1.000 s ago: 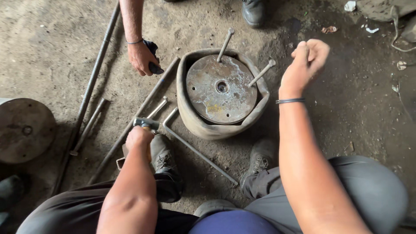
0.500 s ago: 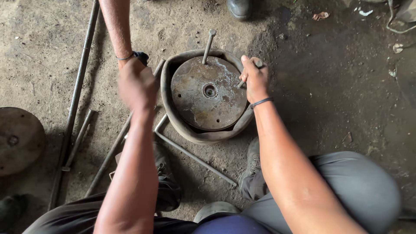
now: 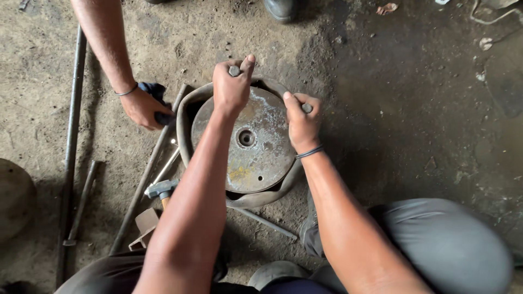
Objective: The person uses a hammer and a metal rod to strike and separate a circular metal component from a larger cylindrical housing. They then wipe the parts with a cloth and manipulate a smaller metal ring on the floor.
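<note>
Lying flat on the dirt floor, the round metal disc (image 3: pixel 256 142) is rusted and scuffed, with a centre hole, and sits inside a grey rubber ring (image 3: pixel 188 109). Left hand (image 3: pixel 231 90) is closed around an upright bolt (image 3: pixel 235 70) at the far rim. Right hand (image 3: pixel 301 125) is closed around a second bolt (image 3: pixel 306 108) at the right rim.

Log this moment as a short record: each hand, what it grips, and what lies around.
left hand: gripping a metal rod at the far rim of the round metal plate
right hand: gripping a second rod at the plate's right edge
plate: lies flat inside a rubber ring, centre hole visible
other person's hand: on a dark cloth, left of the ring
nearby: hammer, long bars on dirt floor
</note>
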